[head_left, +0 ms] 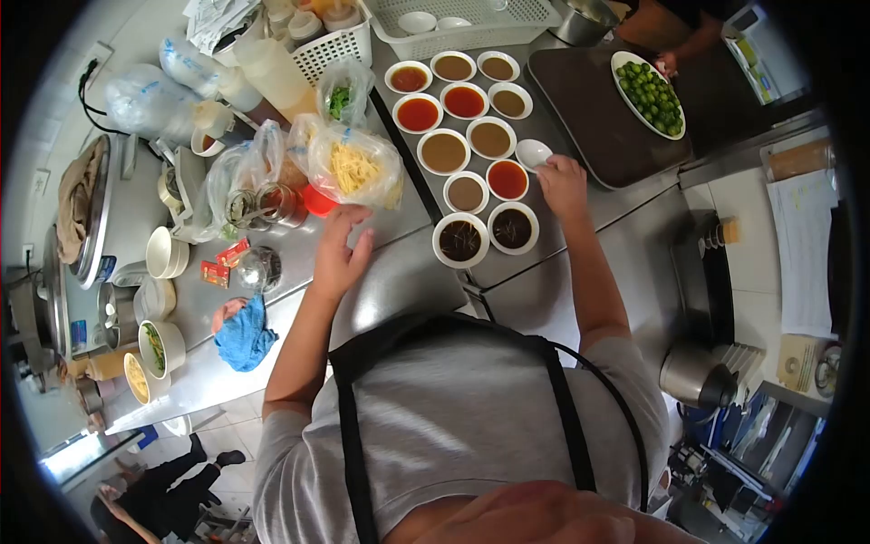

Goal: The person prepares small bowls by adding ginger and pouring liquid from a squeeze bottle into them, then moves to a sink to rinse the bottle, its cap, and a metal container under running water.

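A small white bowl (532, 153) with no sauce in it is at the right end of the group, and my right hand (562, 181) grips its near rim. Beside it are several sauce bowls: a red sauce bowl (507, 180), a brown sauce bowl (490, 138) and a dark sauce bowl (513, 228) with pale shreds. My left hand (343, 247) holds nothing, fingers apart, over the steel counter. Just beyond it lie a red lid (317, 201) and an open plastic bag (358, 172) of pale yellow strips.
A co-worker's hand (669, 63) is by an oval plate (649, 95) of green limes on a dark tray (589, 118). Glass jars (279, 201), a blue cloth (245, 337) and stacked white bowls (167, 254) are at left. A white basket (467, 43) stands behind the sauces.
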The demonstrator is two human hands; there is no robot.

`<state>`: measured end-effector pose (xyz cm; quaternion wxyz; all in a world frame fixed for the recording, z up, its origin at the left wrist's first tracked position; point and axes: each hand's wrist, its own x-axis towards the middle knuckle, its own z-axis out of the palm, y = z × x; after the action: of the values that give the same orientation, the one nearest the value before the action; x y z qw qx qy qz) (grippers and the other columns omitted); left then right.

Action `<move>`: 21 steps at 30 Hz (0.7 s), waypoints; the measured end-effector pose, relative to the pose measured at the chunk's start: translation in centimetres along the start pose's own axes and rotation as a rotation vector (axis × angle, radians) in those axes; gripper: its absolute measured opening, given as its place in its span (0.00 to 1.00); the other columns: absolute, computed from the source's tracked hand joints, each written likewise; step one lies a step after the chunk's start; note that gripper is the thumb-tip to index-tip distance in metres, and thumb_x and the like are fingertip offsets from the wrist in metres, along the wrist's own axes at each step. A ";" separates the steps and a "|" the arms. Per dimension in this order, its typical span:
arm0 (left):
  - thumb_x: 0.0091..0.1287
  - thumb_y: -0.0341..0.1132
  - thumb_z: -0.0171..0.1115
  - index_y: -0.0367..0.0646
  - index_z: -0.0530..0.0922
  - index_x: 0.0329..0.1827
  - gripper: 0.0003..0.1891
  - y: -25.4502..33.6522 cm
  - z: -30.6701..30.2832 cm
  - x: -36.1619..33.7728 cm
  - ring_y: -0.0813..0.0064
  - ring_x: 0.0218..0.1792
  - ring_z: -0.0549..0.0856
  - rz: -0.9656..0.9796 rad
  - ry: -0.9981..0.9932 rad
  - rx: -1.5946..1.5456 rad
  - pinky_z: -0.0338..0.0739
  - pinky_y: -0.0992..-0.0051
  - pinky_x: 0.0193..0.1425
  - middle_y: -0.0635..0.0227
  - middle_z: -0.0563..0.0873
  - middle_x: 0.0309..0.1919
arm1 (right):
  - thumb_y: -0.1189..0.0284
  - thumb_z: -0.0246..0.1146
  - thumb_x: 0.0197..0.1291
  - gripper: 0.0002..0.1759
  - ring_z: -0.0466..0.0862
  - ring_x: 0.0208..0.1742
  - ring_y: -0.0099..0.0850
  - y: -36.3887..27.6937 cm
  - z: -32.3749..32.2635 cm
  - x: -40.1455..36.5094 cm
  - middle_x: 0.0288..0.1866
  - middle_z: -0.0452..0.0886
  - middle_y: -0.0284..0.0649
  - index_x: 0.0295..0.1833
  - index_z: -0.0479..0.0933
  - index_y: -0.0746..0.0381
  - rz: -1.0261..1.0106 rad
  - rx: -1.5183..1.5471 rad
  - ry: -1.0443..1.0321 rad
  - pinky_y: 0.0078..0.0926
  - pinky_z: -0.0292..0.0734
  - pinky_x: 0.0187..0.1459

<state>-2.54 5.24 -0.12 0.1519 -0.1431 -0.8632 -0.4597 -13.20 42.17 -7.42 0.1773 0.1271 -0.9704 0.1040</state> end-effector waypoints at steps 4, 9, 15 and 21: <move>0.53 0.27 0.58 0.37 0.74 0.41 0.12 -0.3 -0.1 6.2 0.64 0.38 0.77 0.067 0.027 0.027 0.71 0.73 0.43 0.57 0.77 0.38 | 0.69 0.57 0.50 0.08 0.71 0.48 0.36 0.1 0.5 -0.5 0.43 0.75 0.35 0.35 0.80 0.50 0.016 -0.004 -0.021 0.37 0.63 0.50; 0.52 0.33 0.61 0.36 0.73 0.45 0.18 -3.1 0.0 17.8 0.60 0.41 0.77 0.097 0.231 0.181 0.72 0.69 0.46 0.55 0.77 0.39 | 0.72 0.58 0.47 0.13 0.70 0.49 0.39 0.7 1.3 -0.4 0.47 0.72 0.38 0.42 0.77 0.52 -0.043 0.075 -0.023 0.39 0.64 0.50; 0.49 0.45 0.62 0.38 0.63 0.57 0.33 -7.5 0.7 30.7 0.54 0.49 0.73 -0.165 0.353 0.687 0.67 0.63 0.52 0.52 0.76 0.44 | 0.75 0.61 0.42 0.23 0.69 0.52 0.43 0.3 -0.6 -0.4 0.51 0.67 0.45 0.49 0.72 0.57 -0.045 0.292 0.113 0.41 0.63 0.52; 0.45 0.57 0.58 0.35 0.62 0.54 0.40 -10.5 1.6 35.0 0.61 0.57 0.66 -0.475 0.177 1.122 0.52 0.62 0.58 0.57 0.75 0.50 | 0.78 0.61 0.42 0.20 0.73 0.47 0.44 -1.0 -2.5 0.6 0.48 0.69 0.48 0.46 0.72 0.61 -0.005 0.423 0.174 0.34 0.70 0.47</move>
<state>-38.72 4.76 4.94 0.1687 0.1938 -0.9659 0.0332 -12.70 41.67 -4.76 0.2301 0.1546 -0.9076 0.3154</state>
